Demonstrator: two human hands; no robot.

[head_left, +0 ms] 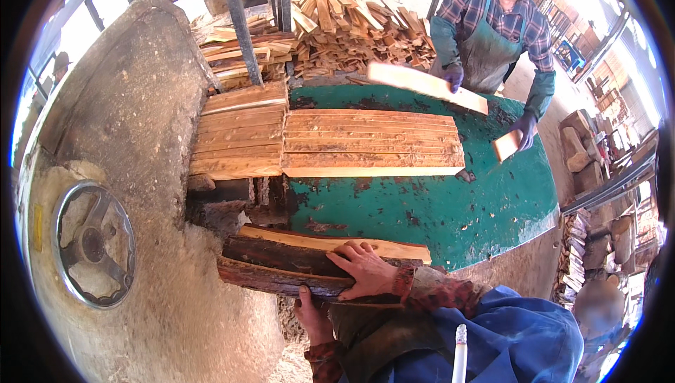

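Note:
Several rough wood slabs with dark bark point(295, 258) lie side by side at the near left edge of the green table, a pale sawn face showing on the far one. My right hand point(365, 271) rests flat on top of them, fingers spread across the bark. Lower down, my left hand point(313, 315) grips the nearest bark-covered slab point(271, 277), its thumb against the near side; its other fingers are hidden. Beyond the slabs, a row of sawn boards point(373, 142) lies on the table, its left end meeting another row of boards point(238, 140) at the machine.
A large dusty machine housing point(133, 94) with a chrome handwheel point(93, 244) stands left. Across the green table point(422, 211), a masked co-worker point(492, 38) in gloves holds a board point(429, 86) and a shorter wood piece point(508, 145). Scrap wood point(358, 28) is heaped behind. A cigarette point(460, 358) juts up below.

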